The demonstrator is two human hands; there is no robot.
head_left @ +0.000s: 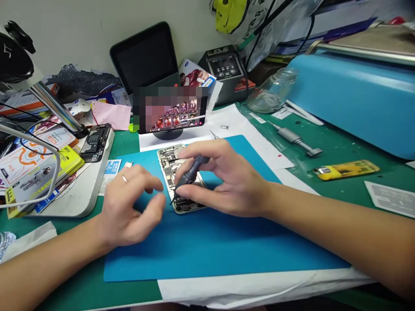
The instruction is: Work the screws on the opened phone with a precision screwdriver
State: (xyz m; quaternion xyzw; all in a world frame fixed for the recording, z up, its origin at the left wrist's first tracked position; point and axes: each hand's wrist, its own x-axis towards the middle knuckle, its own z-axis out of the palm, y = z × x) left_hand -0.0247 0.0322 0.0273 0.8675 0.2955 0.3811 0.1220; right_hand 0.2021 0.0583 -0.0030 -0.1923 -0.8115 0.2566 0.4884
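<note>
An opened smartphone with its inner parts exposed lies on the blue mat. Over it, my right hand grips a small dark screwdriver between thumb and fingers. The screwdriver is tilted, its thin tip pointing down and left at the phone's near left edge; whether it touches cannot be made out. My left hand, wearing a ring, hovers just left of the phone. Its thumb and index finger are curved with a gap between them, holding nothing visible.
Behind the phone, a lit phone rests on a stand. A grey metal screwdriver, a yellow packet and a glass jar lie to the right. Boxes and a lamp post crowd the left; a blue machine fills the back right.
</note>
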